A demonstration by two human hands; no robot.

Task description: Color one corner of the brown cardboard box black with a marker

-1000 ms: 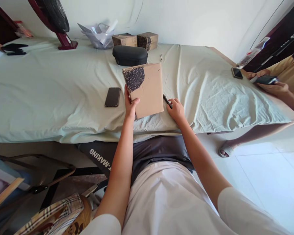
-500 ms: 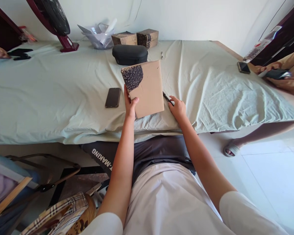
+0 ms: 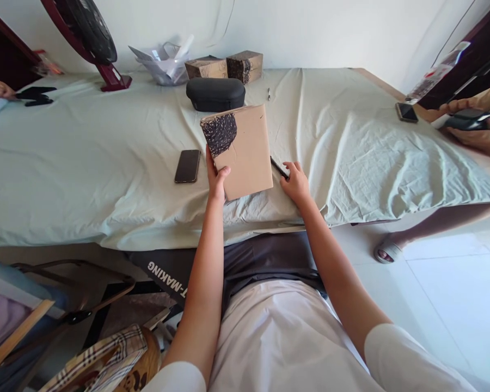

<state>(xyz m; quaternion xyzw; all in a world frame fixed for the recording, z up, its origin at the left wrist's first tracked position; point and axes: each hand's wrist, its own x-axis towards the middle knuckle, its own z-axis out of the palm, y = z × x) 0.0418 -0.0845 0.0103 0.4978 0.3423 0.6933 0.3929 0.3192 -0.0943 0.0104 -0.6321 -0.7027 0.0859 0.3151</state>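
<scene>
One cardboard box (image 3: 249,155) here, tipped up over the near part of the desk (image 3: 139,130), its long axis running roughly near to far. Left grip (image 3: 217,182) is clamped on its left side, thumb over the face. Right grip (image 3: 295,182) is closer to the black pen (image 3: 278,166), fingers at its near end; can't tell if they're really pinching. Pen slants far-left, toward the box. Smartphone (image 3: 187,166) lies left, black case (image 3: 215,93) beyond.
</scene>
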